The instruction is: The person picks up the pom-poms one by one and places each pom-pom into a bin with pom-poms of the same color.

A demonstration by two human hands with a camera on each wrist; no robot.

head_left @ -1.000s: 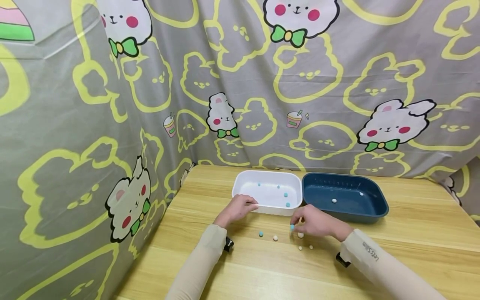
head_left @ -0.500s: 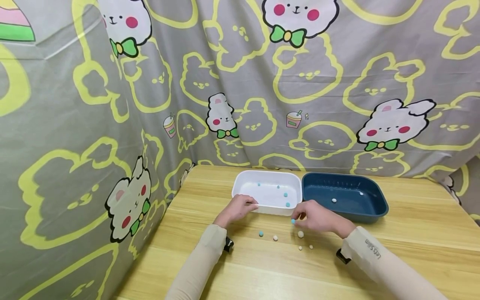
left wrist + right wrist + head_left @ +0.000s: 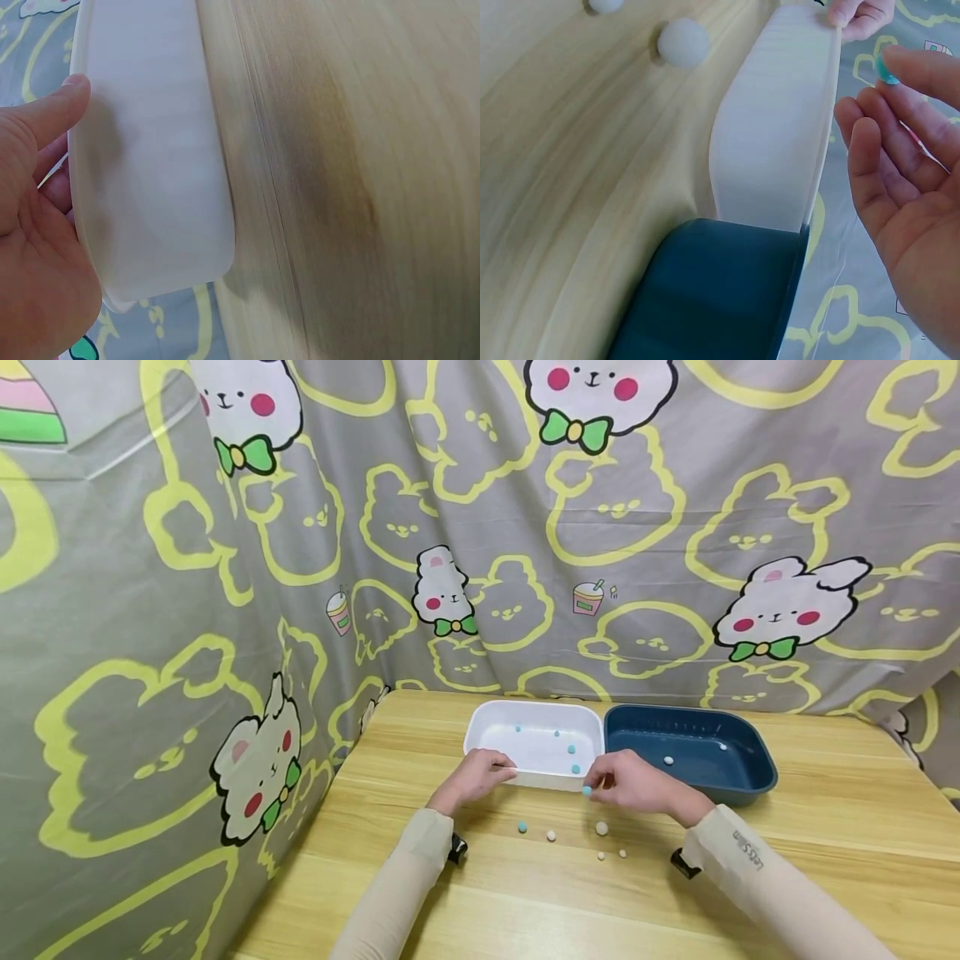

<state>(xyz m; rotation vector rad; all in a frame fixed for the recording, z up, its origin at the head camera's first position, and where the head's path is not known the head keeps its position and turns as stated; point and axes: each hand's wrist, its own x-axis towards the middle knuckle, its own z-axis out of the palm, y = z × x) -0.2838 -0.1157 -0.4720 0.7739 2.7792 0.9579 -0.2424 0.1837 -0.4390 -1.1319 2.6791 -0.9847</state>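
The hands are apart: the left hand (image 3: 476, 777) pinches the near rim of a white tub (image 3: 547, 782); the right hand (image 3: 633, 785) pinches a blue ball (image 3: 587, 791) by that tub's near right corner. A dark blue tub (image 3: 701, 781) adjoins it along the tabletop's (image 3: 480, 910) back edge. Four white balls (image 3: 602, 829) lie in front.

Your left hand (image 3: 45, 247) holds the edge of the white box (image 3: 157, 150) on the wooden desk (image 3: 405, 150), and gray cloth (image 3: 177, 326) shows behind.
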